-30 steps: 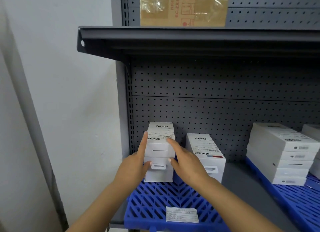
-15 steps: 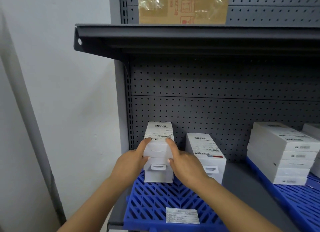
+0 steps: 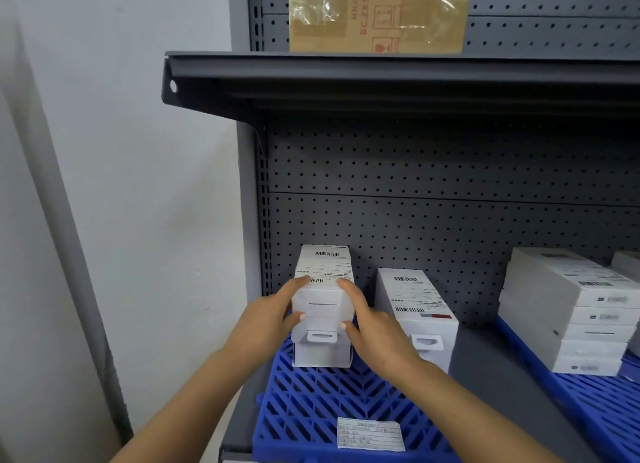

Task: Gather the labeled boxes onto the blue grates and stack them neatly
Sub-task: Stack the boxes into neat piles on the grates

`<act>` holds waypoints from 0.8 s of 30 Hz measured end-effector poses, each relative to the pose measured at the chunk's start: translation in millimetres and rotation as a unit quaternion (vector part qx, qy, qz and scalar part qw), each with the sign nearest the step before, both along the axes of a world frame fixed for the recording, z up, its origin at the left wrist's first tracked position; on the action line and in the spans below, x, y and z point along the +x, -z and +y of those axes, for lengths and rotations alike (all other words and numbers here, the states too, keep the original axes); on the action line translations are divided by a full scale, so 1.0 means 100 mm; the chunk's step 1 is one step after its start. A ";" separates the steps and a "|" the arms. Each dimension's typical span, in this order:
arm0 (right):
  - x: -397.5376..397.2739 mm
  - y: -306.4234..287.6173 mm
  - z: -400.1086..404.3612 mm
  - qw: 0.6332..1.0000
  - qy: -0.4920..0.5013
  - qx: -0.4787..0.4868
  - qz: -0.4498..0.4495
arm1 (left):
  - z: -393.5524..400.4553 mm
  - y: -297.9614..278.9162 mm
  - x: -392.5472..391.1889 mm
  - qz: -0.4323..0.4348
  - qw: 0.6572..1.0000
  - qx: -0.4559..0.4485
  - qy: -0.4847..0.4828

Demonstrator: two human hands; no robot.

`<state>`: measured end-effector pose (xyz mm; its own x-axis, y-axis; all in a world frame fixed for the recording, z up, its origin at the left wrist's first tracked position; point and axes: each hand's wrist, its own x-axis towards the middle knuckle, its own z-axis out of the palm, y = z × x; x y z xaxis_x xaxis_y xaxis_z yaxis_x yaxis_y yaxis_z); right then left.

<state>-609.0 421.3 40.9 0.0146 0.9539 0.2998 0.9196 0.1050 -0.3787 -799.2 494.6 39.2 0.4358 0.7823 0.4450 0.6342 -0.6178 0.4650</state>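
Observation:
A stack of white labeled boxes [image 3: 323,272] stands at the back left of a blue grate [image 3: 329,403] on the grey shelf. My left hand [image 3: 266,320] presses the stack's left side and my right hand [image 3: 370,327] its right side, both at the top box, thumbs against its front. Just right of it sits a lower stack of white labeled boxes [image 3: 415,303], on the same grate. A third pile of several flat white boxes [image 3: 568,310] rests on another blue grate [image 3: 599,400] at the right.
A paper label [image 3: 370,433] lies on the near grate. A dark upper shelf [image 3: 381,78] overhangs, holding a brown carton [image 3: 377,12]. Pegboard backs the shelf; a white wall and a grey post [image 3: 62,220] are to the left.
Both hands slid back along the top box's sides toward its front end, and the top box settled squarely onto the stack. The view has shifted slightly.

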 end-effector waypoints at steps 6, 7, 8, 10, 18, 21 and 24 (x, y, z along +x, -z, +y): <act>0.04 -0.01 0.01 1.000 -0.022 -0.002 0.005 | 0.04 0.01 0.00 -0.029 0.999 -0.018 0.006; 0.04 -0.02 0.01 1.000 -0.025 -0.003 0.001 | 0.05 0.00 0.00 -0.028 0.999 -0.022 0.007; 0.05 -0.02 0.01 1.000 -0.025 -0.004 -0.002 | 0.05 0.00 0.00 -0.022 0.999 -0.023 0.008; 0.04 -0.02 0.02 1.000 -0.023 -0.008 -0.007 | 0.06 -0.02 -0.01 -0.007 1.000 -0.023 0.006; 0.04 0.17 -0.08 0.996 0.003 0.012 0.087 | -0.03 0.20 -0.06 -0.049 0.995 -0.088 -0.003; 0.06 0.32 -0.06 0.991 0.032 -0.029 0.123 | -0.04 0.40 -0.09 -0.039 0.988 -0.145 -0.026; 0.06 0.44 0.01 0.991 0.028 -0.083 0.097 | -0.05 0.53 -0.08 -0.016 0.985 -0.172 -0.020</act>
<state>-603.3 422.2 -2.7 0.1109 0.9859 0.1251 0.8306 -0.0229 -0.5564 -807.5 489.8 -14.0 0.3920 0.9054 0.1631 0.6360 -0.3948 0.6631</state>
